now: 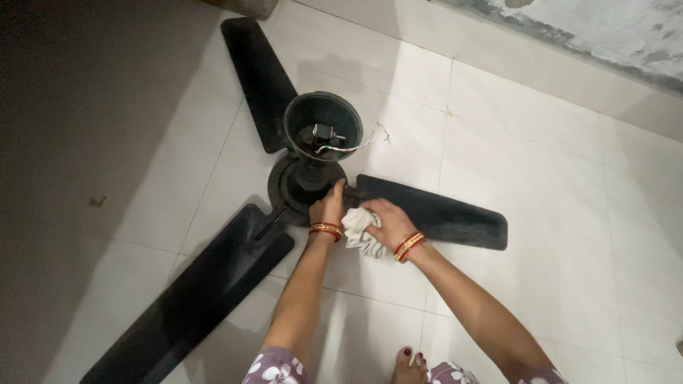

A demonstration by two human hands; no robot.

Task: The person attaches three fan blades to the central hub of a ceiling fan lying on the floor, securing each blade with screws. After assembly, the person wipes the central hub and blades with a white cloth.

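White floor tiles (pixel 541 213) carry one black three-bladed ceiling fan (pixel 313 178). My right hand (pixel 388 222) clamps one crumpled white cloth (pixel 359 233) beside its hub; my left hand (pixel 327 208) rests there, fingers hidden. One blade runs off-frame.

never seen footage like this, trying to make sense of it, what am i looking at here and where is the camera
The one picture comes from a camera worn on a person's head, looking down at their own arms. There is no machine at work, only two bare hands. On the white tiled floor lies a dark ceiling fan with three blades, its cup-shaped cover standing up with loose wires coming out. The left hand rests on the fan's hub. The right hand presses a crumpled white cloth at the base of one blade. Both wrists wear red and gold bangles.
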